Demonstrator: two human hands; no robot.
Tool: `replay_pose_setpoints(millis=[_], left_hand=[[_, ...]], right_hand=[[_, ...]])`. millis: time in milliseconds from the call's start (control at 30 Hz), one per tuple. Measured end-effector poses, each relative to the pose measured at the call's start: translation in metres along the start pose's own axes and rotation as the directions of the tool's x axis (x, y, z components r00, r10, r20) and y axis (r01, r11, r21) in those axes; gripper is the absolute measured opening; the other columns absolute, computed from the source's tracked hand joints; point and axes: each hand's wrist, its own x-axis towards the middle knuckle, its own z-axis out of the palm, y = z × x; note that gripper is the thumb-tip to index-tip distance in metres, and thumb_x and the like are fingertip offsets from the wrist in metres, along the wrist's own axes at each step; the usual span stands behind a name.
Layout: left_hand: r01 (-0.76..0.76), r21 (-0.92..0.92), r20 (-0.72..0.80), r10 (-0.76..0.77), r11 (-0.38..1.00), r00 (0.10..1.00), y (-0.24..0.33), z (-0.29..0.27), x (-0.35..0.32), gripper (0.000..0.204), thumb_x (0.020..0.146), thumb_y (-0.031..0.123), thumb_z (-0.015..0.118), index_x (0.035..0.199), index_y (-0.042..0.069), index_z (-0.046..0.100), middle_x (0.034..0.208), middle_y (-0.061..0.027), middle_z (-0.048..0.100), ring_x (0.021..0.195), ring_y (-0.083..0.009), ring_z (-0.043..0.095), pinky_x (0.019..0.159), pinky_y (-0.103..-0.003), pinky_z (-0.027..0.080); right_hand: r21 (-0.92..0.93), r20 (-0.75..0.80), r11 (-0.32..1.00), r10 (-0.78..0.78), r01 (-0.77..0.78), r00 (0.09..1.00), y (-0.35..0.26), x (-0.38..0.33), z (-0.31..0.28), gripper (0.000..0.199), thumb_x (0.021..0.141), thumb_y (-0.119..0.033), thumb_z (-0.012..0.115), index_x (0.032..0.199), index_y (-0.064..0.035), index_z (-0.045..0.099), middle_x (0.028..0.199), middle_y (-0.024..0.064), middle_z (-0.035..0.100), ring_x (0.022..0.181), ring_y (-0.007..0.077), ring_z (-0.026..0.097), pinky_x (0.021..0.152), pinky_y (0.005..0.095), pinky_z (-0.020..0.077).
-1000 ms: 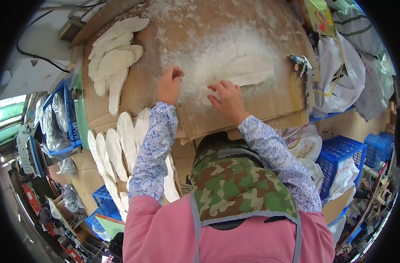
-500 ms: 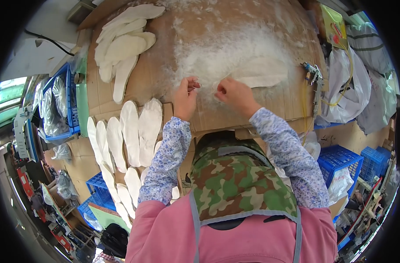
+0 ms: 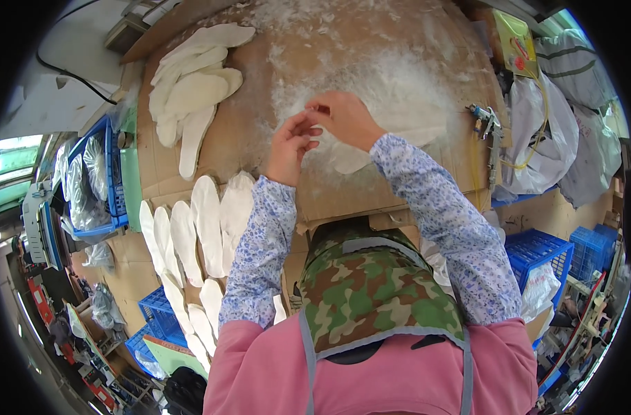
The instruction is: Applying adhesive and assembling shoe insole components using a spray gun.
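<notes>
My left hand [image 3: 291,146] and my right hand [image 3: 347,120] meet above the cardboard-covered table [image 3: 260,104]. The fingertips of both are drawn together and touch or nearly touch; whatever they may pinch is too small to make out. Below and to the right of them lies a cream-white insole [image 3: 405,133], partly hidden by my right hand and forearm. White fluffy residue [image 3: 398,79] spreads around and beyond it. A heap of cream insoles [image 3: 194,86] lies at the left of the table.
Rows of white insoles [image 3: 206,218] lie on a board left of my body. A spray gun [image 3: 486,117] with a yellow hose hangs at the table's right edge, near white plastic bags [image 3: 545,138]. Blue crates [image 3: 537,252] stand right, and another blue crate [image 3: 115,176] stands left.
My right hand has moved left and away from the insole to meet my left hand. The insole on the table now lies nearer and further left, and the view has shifted slightly.
</notes>
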Motion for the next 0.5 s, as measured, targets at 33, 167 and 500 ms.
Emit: replay_pose_setpoints(millis=[33,167,500], left_hand=[[-0.001,-0.110,0.032,0.005,0.994,0.999,0.005,0.002,0.004,0.045,0.082,-0.003,0.046,0.125,0.005,0.052,0.115,-0.0096,0.062,0.099,-0.0173,0.058,0.084,-0.029,0.046],[-0.294,-0.066,-0.041,0.292,0.954,0.956,0.020,-0.016,0.006,0.034,0.082,-0.001,0.047,0.113,0.003,0.060,0.110,-0.0090,0.064,0.090,-0.0160,0.059,0.077,-0.028,0.048],[-0.228,0.867,0.044,0.387,0.443,0.921,-0.065,0.002,-0.022,0.009,0.083,0.007,0.053,0.092,0.004,0.053,0.093,-0.0173,0.058,0.083,-0.0358,0.056,0.070,-0.042,0.046]], right_hand=[[0.109,-0.046,0.994,0.035,-0.030,0.998,0.003,0.009,-0.005,0.018,0.083,-0.021,0.066,0.091,-0.0058,0.070,0.084,0.0091,0.069,0.077,0.0223,0.065,0.069,0.0334,0.0498],[0.046,-0.252,0.996,0.089,-0.080,0.964,0.038,0.051,-0.059,0.020,0.084,-0.021,0.064,0.097,-0.0070,0.070,0.082,0.0069,0.070,0.074,0.0172,0.065,0.066,0.0290,0.0496],[-0.057,-0.571,0.955,0.209,-0.292,0.794,0.111,0.054,-0.156,0.018,0.081,-0.015,0.065,0.097,-0.0072,0.067,0.082,0.0077,0.069,0.071,0.0159,0.064,0.064,0.0301,0.0494]])
